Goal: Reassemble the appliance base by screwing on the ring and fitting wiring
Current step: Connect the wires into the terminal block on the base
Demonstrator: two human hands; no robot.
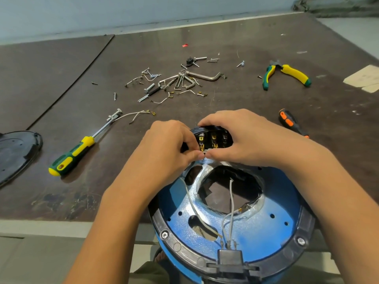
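The blue appliance base [256,228] lies upside down at the table's near edge, with a black ring [184,250] held round its rim by screws. White wires [230,203] run across its open middle to a black socket [229,258] at the front. At the far rim sits a black switch block [214,138] with brass terminals. My left hand [170,144] pinches a small connector at those terminals. My right hand [235,136] curls over the block, its thumb meeting the left fingertips. The connector itself is mostly hidden.
A yellow-green screwdriver [71,154] lies to the left, an orange-black one [293,124] to the right. Loose screws, hex keys [184,80] and wire pieces are scattered behind the base. Pliers [287,73] lie far right, a black cover plate [16,152] at the left edge.
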